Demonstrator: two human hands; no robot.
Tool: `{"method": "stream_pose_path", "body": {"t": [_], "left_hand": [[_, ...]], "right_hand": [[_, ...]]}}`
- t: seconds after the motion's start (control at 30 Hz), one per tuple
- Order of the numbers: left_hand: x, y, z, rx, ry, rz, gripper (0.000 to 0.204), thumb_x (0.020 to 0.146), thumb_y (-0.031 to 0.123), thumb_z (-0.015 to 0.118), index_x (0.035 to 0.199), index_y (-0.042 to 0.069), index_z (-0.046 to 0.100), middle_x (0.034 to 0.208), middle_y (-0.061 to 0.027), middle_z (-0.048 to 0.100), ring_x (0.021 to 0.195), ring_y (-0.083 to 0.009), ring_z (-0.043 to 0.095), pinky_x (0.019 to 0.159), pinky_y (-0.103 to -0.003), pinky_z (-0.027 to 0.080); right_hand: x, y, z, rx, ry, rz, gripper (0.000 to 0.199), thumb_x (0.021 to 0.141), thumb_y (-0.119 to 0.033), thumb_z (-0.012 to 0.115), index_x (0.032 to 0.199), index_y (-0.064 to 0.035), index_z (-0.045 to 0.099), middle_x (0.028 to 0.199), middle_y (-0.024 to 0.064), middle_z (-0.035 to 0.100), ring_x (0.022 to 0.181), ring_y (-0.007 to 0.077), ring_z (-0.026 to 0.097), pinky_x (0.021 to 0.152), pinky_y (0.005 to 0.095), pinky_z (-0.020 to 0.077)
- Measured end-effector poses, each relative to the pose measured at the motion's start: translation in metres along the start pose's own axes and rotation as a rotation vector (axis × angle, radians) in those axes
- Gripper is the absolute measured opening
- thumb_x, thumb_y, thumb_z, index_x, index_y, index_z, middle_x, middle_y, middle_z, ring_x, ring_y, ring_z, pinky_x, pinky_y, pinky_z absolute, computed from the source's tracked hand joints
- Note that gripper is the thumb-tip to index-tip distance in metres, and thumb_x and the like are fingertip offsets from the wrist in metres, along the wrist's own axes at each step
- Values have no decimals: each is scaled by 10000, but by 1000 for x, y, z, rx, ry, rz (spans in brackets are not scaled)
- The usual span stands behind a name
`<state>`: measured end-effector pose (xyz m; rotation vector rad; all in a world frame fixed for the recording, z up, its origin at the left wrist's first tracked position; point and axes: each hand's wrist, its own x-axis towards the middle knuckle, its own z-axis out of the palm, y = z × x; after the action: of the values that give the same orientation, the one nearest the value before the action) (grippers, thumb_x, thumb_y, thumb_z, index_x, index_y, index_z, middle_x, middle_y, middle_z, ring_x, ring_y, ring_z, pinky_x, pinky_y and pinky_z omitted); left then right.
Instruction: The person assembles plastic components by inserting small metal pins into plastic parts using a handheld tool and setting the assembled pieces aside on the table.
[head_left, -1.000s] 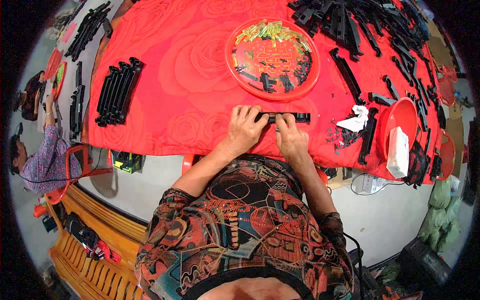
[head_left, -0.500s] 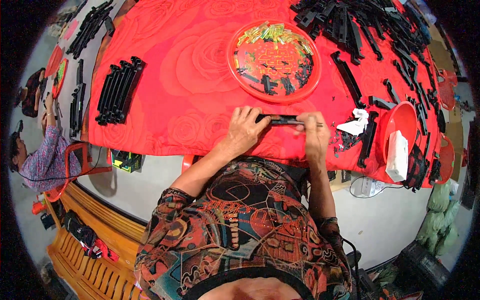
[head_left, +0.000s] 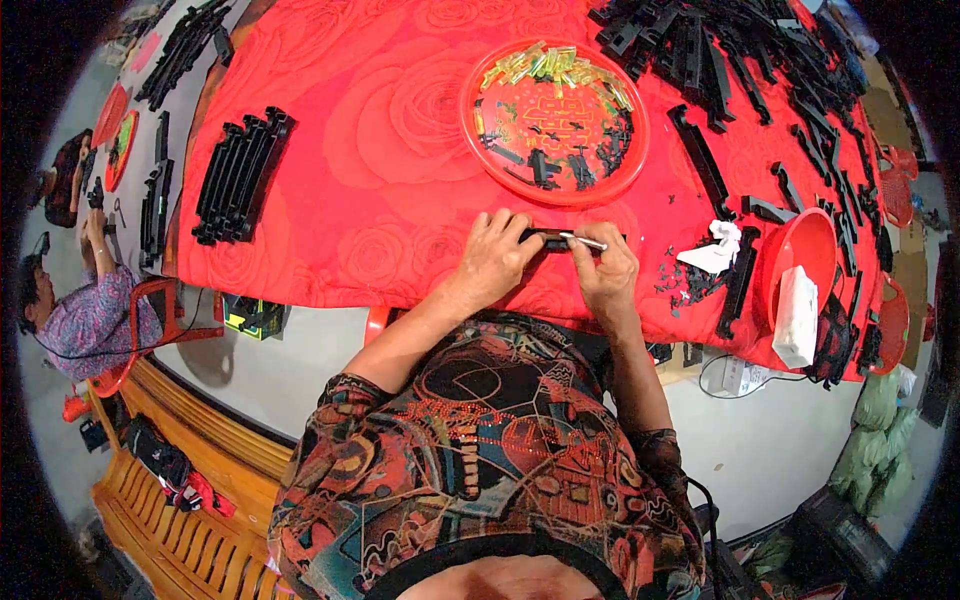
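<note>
Right now we see both hands at the near edge of the surface (head_left: 330,180), which is draped in a red cloth with a rose pattern. Our left hand (head_left: 495,262) is clamped over one end of a narrow black plastic strip (head_left: 548,240), pinning it flat on the cloth, while our right hand (head_left: 603,268) pinches a thin pale rod (head_left: 585,241) against the strip's other end. The two hands sit close together, apart only by the strip's short exposed middle.

We judge the strip to be light and stiff, moulded plastic with a matte finish (probably a little slick under dry fingers), best taken by its long edges near the ends so the middle stays free. The rod looks slender and easy to bend or drop, so a fingertip pinch close to its tip seems wise.

Beyond our hands lies a round red tray (head_left: 480,150), glossy and shallow, holding yellow-green translucent tubes (head_left: 545,65) and small black bits. A neat row of long black strips (head_left: 240,175) lies to the left, and a loose heap of black parts (head_left: 760,60) to the far right. A red bowl (head_left: 790,245) with a white wrapped thing stands at the right.
</note>
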<state>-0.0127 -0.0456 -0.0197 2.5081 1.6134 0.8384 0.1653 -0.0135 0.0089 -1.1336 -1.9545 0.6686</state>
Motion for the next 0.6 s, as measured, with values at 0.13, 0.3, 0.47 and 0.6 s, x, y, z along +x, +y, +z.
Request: {"method": "stream_pose_path", "body": {"t": [0.13,0.3,0.47,0.6], "left_hand": [[2,0,-1,-9,0,4,160,734,118,566,881,94,626,871,-71,526,842,-242,484,681,-368,355],[2,0,-1,1,-9,-5,165,732,116,567,883,96,631,859,-66,518,842,-235,480,675,-366,353],[2,0,1,-3,-5,7,173,737,118,567,894,94,636,851,-60,511,839,-232,477,674,-365,354],[0,0,-2,-6,-24,6,179,743,123,566,903,89,639,849,-56,507,840,-232,480,672,-365,357]], "right_hand": [[1,0,0,-5,-27,35,83,791,-13,626,859,-13,578,787,108,582,710,232,595,636,313,472],[-1,3,2,30,12,40,76,805,-30,624,863,-14,578,783,105,581,709,233,596,631,315,471],[0,2,5,39,-2,51,80,810,-36,625,864,-11,573,783,108,578,699,235,594,622,320,471],[1,-2,8,38,-6,-31,100,771,20,620,833,12,542,762,145,548,690,308,560,605,372,453]]}}
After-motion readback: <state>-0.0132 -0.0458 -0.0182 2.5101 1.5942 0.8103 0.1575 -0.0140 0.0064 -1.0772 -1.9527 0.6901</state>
